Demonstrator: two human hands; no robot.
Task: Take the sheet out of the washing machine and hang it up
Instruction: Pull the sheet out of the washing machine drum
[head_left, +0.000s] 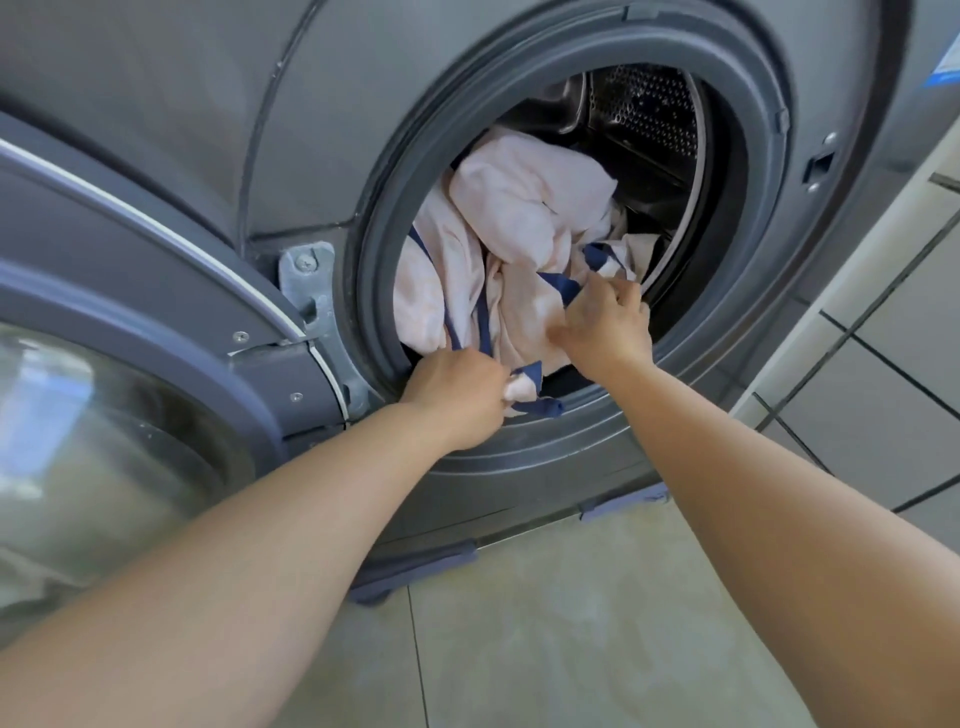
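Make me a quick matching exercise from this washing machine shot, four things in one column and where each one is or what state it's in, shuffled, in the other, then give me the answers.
Things:
1. sheet
2. door
3. left hand
4. right hand

States:
A. swung open at the left of the frame
B. grips cloth at the bottom lip of the opening
C. bunched up, mostly inside the drum
D. grips a navy-trimmed fold further into the opening

Pairs: 1-C, 2-A, 3-B, 4-D
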